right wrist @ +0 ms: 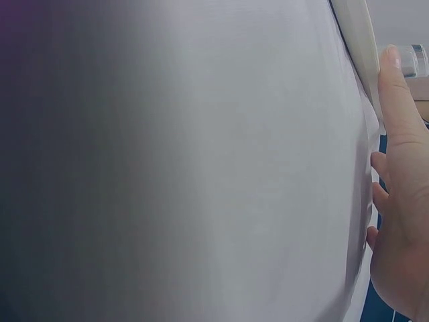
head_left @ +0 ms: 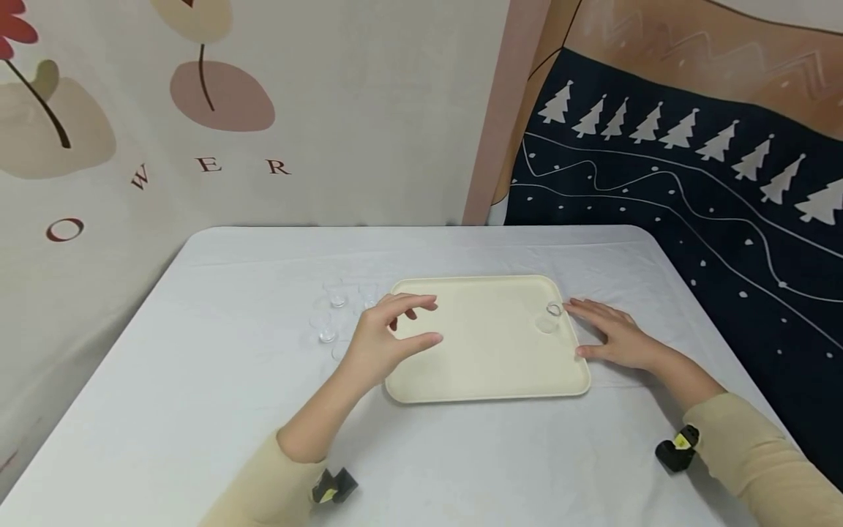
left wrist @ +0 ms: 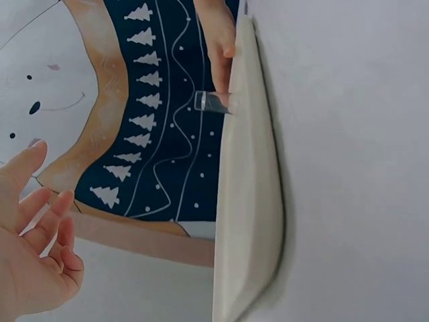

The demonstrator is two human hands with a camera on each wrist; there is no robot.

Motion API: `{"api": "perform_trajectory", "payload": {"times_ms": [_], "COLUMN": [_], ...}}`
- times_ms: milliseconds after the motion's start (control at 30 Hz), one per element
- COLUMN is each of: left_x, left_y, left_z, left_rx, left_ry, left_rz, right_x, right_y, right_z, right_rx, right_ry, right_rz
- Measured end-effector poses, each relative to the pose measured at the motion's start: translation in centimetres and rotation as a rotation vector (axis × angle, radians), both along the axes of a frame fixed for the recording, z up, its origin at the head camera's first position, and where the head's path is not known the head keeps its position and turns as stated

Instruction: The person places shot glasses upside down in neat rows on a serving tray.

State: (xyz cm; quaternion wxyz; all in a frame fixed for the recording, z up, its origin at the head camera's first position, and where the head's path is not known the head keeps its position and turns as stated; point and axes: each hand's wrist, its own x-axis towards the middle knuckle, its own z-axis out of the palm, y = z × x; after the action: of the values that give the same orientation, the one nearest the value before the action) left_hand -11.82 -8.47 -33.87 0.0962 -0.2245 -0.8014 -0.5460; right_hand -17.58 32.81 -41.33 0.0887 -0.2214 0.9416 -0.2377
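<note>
Clear cups (head_left: 327,331) left of tray, exact count hard to tell behind the hand. Left hand (head_left: 382,338) above tray's left edge, thumb and fingers spread wide, holding nothing. Tray (head_left: 481,340) lies flat. Single clear cup (head_left: 546,323) stands inside tray's right edge. Right hand (head_left: 619,341) at tray's right rim, fingers extended, gripping nothing.

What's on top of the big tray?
One small clear glass sits on the tray, near its right edge. In the head view, the left hand covers part of the left edge, so whatever might be behind it can't be seen.
</note>
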Motion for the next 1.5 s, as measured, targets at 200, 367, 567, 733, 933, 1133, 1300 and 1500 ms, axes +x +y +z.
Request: {"api": "perform_trajectory", "payload": {"times_ms": [200,367,567,733,933,1133,1300,1500], "left_x": [0.8,1.4,1.9,2.0,2.1,2.3,2.5,2.5], "left_y": [-2.3,-4.2,-6.3,-8.2,-10.0,-11.2,-11.6,-11.9], "left_z": [-0.4,-0.9,-1.7,-2.4,-3.0,-3.6,-4.0,-4.7], "left_rx": [-0.037,-0.058,-0.073,-0.102,-0.125,-0.156,-0.172,-0.206], "left_ry": [-0.018,-0.016,-0.002,-0.021,-0.081,-0.161,-0.216,-0.294], "left_rz": [0.019,0.06,0.132,0.186,0.223,0.218,0.192,0.161], "right_x": [0.0,0.0,0.0,0.0,0.0,-0.1,-0.1,-0.2], "right_y": [0.1,0.1,0.1,0.1,0.1,0.0,0.1,0.2], "right_z": [-0.1,0.0,0.0,0.0,0.0,0.0,0.0,-0.2], "right_rx": [-0.007,-0.004,-0.004,-0.004,-0.004,0.001,0.004,0.01], "right_ry": [-0.002,-0.002,-0.002,-0.005,-0.003,0.001,-0.002,-0.008], "right_rz": [-0.001,0.0,-0.003,-0.006,-0.001,0.002,-0.002,-0.009]}}
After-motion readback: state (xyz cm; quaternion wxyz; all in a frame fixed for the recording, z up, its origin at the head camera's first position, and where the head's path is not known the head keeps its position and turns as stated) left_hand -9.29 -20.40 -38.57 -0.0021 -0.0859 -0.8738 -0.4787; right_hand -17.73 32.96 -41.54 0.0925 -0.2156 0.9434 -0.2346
